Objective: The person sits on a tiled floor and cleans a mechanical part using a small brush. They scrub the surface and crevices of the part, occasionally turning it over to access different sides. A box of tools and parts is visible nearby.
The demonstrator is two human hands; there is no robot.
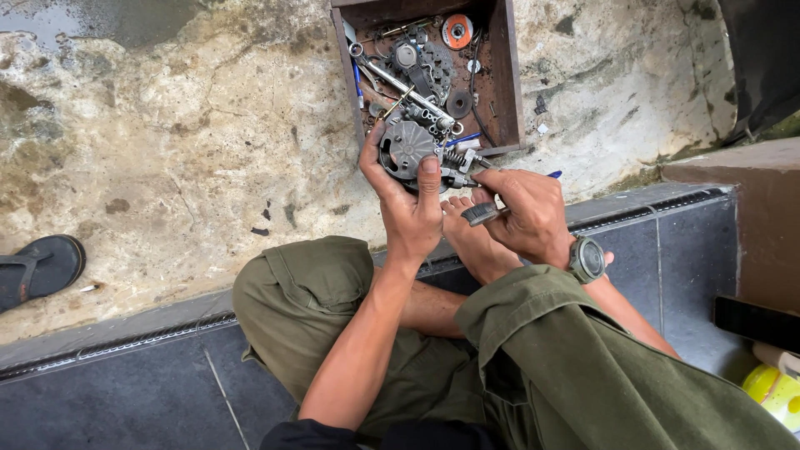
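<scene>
Head view: stained concrete floor (192,142), dark tiled step (667,250), wooden parts tray (508,75).

Single head-worn view; looks steeply down, close over the lap and concrete floor (192,142).

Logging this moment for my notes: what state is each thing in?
Left hand: gripping the round metal part.
Right hand: closed on a dark-handled tool set against the part.
Wooden parts box: open, full of metal pieces.
Sandal: off, lying on the ground.
Wristwatch: worn on the right wrist.
</scene>
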